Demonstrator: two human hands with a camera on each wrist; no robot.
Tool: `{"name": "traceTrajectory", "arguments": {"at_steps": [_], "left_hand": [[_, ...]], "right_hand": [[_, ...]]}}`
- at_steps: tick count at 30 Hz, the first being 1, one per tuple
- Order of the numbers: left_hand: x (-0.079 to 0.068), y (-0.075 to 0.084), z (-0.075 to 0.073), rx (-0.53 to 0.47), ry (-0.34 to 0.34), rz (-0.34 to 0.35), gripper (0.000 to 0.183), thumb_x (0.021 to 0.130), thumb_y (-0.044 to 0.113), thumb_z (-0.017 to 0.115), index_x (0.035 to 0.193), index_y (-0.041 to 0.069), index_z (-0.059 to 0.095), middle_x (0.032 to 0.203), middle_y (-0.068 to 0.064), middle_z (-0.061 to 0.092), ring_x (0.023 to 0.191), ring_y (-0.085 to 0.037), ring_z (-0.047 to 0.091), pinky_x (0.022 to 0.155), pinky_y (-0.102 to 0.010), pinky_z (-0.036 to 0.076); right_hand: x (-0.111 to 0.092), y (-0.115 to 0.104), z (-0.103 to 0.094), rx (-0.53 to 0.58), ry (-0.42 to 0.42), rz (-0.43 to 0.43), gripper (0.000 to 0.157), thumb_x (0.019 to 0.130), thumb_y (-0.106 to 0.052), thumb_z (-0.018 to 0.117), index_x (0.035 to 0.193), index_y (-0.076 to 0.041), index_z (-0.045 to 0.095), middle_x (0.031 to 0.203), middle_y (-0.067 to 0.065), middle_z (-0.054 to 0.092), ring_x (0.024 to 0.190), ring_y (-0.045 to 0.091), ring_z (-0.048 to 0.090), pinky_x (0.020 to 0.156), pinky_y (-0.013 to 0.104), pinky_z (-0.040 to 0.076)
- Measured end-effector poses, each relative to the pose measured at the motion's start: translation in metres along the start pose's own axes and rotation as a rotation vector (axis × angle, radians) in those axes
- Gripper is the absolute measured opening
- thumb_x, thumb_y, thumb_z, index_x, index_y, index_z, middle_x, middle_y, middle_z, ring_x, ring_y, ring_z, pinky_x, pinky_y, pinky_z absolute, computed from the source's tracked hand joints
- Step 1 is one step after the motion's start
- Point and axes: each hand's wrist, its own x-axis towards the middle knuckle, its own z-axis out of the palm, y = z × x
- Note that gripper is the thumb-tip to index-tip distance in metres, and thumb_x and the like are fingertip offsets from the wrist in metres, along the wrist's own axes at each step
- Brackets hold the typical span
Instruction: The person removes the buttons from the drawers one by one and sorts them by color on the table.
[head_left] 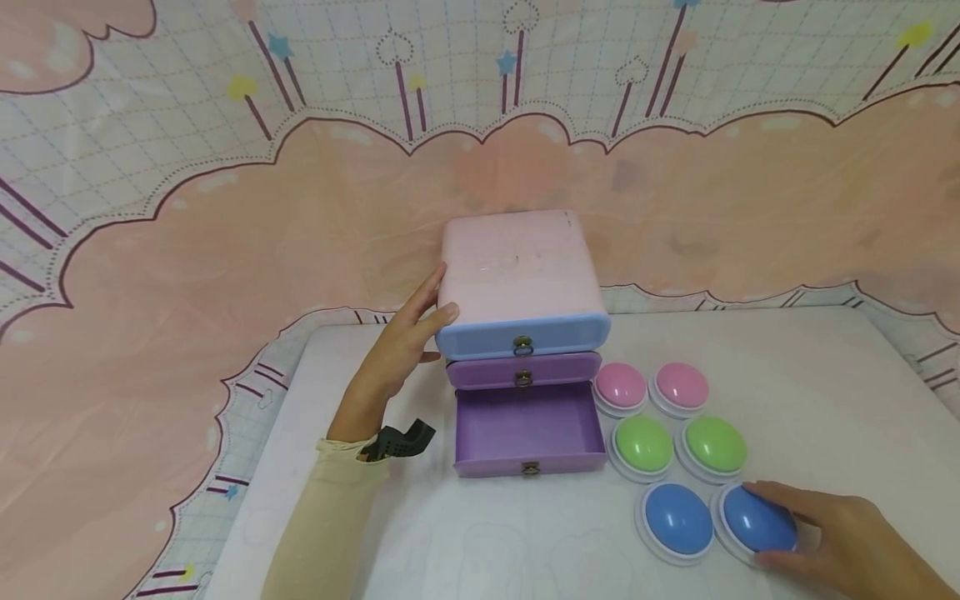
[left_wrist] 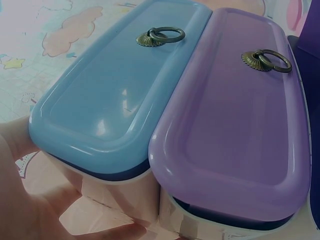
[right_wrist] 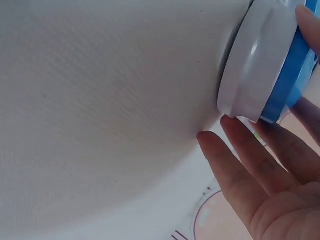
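Note:
A small drawer chest [head_left: 521, 258] with a pink top stands at the table's middle. Its blue top drawer [left_wrist: 115, 85] and purple middle drawer [left_wrist: 235, 110] carry brass ring pulls. The purple bottom drawer [head_left: 528, 427] is pulled out and holds nothing visible. My left hand [head_left: 401, 342] rests against the chest's left side, thumb at the upper edge, fingers fairly straight. At the lower right, my right hand [head_left: 843, 533] holds a blue dome button [head_left: 759, 518] with a white base between thumb and fingers. The right wrist view shows fingertips [right_wrist: 232, 120] at that base's rim.
Another blue button [head_left: 678, 518] sits just left of the held one. Behind them are two green buttons [head_left: 643, 443] and two pink buttons [head_left: 621, 385], right of the open drawer. The white table [head_left: 810, 375] meets a patterned cloth [head_left: 337, 217] at the back.

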Motion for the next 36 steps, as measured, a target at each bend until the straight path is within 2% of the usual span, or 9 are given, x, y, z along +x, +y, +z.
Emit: {"name": "traceTrajectory", "arguments": {"at_steps": [8,11,16,18,22,24,28,31,36], "left_hand": [[0.000,-0.001,-0.001,0.001,0.001,0.005,0.066,0.102,0.045,0.055,0.158,0.053,0.021,0.169,-0.005,0.023,0.151,-0.036,0.031,0.101,-0.075,0.042],[0.000,-0.002,-0.001,0.002,0.002,0.006,0.066,0.102,0.045,0.055,0.158,0.053,0.021,0.169,-0.005,0.023,0.152,-0.037,0.030,0.101,-0.075,0.042],[-0.001,-0.003,-0.002,0.001,0.004,0.005,0.065,0.102,0.045,0.055,0.157,0.055,0.022,0.169,-0.005,0.023,0.152,-0.036,0.030,0.100,-0.076,0.042],[-0.001,-0.003,-0.002,-0.006,0.001,0.005,0.065,0.102,0.045,0.055,0.157,0.055,0.022,0.169,-0.005,0.022,0.152,-0.036,0.030,0.100,-0.076,0.042],[-0.001,-0.002,-0.001,-0.010,-0.004,0.006,0.065,0.102,0.044,0.055,0.158,0.054,0.022,0.169,-0.005,0.022,0.151,-0.037,0.030,0.100,-0.076,0.042],[-0.001,-0.002,-0.001,-0.010,-0.004,0.006,0.065,0.102,0.044,0.055,0.158,0.054,0.021,0.170,-0.005,0.022,0.151,-0.037,0.031,0.100,-0.076,0.042],[-0.001,-0.001,-0.001,-0.010,-0.005,0.004,0.066,0.102,0.044,0.055,0.158,0.053,0.021,0.169,-0.005,0.022,0.151,-0.036,0.031,0.101,-0.076,0.042],[-0.001,0.000,0.000,-0.013,-0.008,0.006,0.066,0.102,0.044,0.055,0.158,0.053,0.021,0.169,-0.005,0.022,0.151,-0.036,0.031,0.101,-0.076,0.042],[-0.001,0.000,0.000,-0.012,-0.008,0.005,0.066,0.102,0.044,0.055,0.158,0.054,0.021,0.169,-0.005,0.022,0.151,-0.036,0.031,0.101,-0.076,0.042]], "right_hand": [[0.001,-0.006,-0.006,-0.017,-0.021,-0.001,0.111,0.060,-0.079,0.078,0.147,-0.014,0.056,0.144,0.024,0.057,0.126,0.055,0.053,0.091,0.065,0.053],[0.001,-0.013,-0.012,-0.040,0.038,-0.036,0.105,0.061,-0.078,0.078,0.143,-0.015,0.060,0.140,0.023,0.061,0.124,0.054,0.055,0.091,0.067,0.051],[-0.002,-0.031,-0.022,-0.092,0.311,-0.253,0.085,0.064,-0.072,0.081,0.129,-0.017,0.071,0.122,0.015,0.073,0.116,0.048,0.064,0.090,0.065,0.053],[-0.002,-0.042,-0.026,-0.089,0.396,-0.334,0.078,0.066,-0.069,0.082,0.125,-0.019,0.074,0.115,0.010,0.076,0.112,0.043,0.068,0.089,0.062,0.055],[-0.001,-0.067,-0.033,-0.072,0.465,-0.437,0.063,0.072,-0.062,0.083,0.121,-0.023,0.076,0.102,-0.005,0.079,0.105,0.031,0.073,0.087,0.056,0.058],[0.001,-0.078,-0.035,-0.074,0.491,-0.494,0.056,0.075,-0.060,0.082,0.120,-0.026,0.076,0.095,-0.015,0.077,0.097,0.019,0.074,0.083,0.048,0.061],[0.007,-0.096,-0.034,-0.051,0.555,-0.634,0.043,0.079,-0.049,0.085,0.115,-0.028,0.078,0.083,-0.030,0.063,0.079,-0.001,0.062,0.071,0.027,0.058],[0.014,-0.107,-0.033,-0.009,0.598,-0.732,0.036,0.077,-0.039,0.088,0.110,-0.027,0.079,0.079,-0.033,0.055,0.072,-0.005,0.053,0.065,0.020,0.051],[0.026,-0.125,-0.032,0.059,0.602,-0.828,0.031,0.076,-0.031,0.090,0.105,-0.027,0.080,0.077,-0.030,0.057,0.070,-0.005,0.050,0.059,0.016,0.044]]}}
